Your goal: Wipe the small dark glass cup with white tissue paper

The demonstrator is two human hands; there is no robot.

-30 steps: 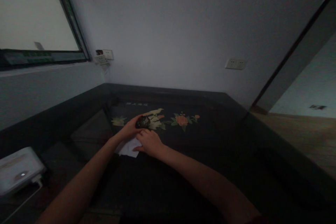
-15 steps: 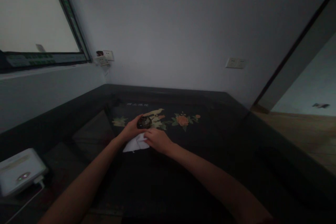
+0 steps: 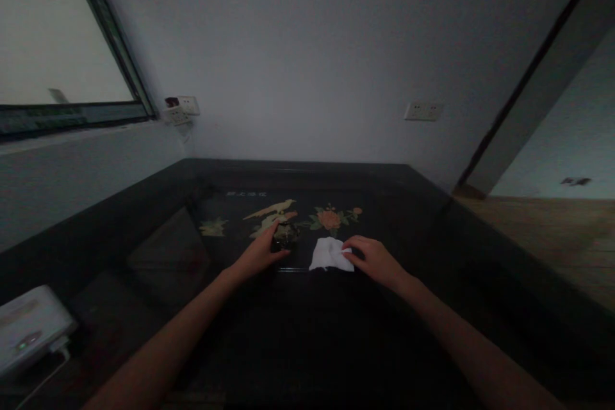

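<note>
My left hand (image 3: 259, 251) curves around the left side of a small, round, dark glass dish (image 3: 287, 235), its fingers on the far side and thumb on the near side. The dish looks shiny and faceted; its exact kind is hard to make out in the dim light. To its right, a white tissue (image 3: 329, 254) lies spread on the black tabletop (image 3: 298, 320). My right hand (image 3: 372, 259) pinches the right edge of that tissue between thumb and fingers. A gap separates the tissue from the dish.
A bird-and-flower picture (image 3: 329, 218) decorates the tabletop beyond my hands. At the left edge sits a white box-shaped device (image 3: 33, 327) with a cable. Wall sockets (image 3: 423, 111) are on the wall behind the table, and a window (image 3: 62, 45) is at upper left.
My right hand has moved right with the tissue, away from the dish. The tissue now lies flatter. My left hand and the dish have shifted slightly right and nearer.
</note>
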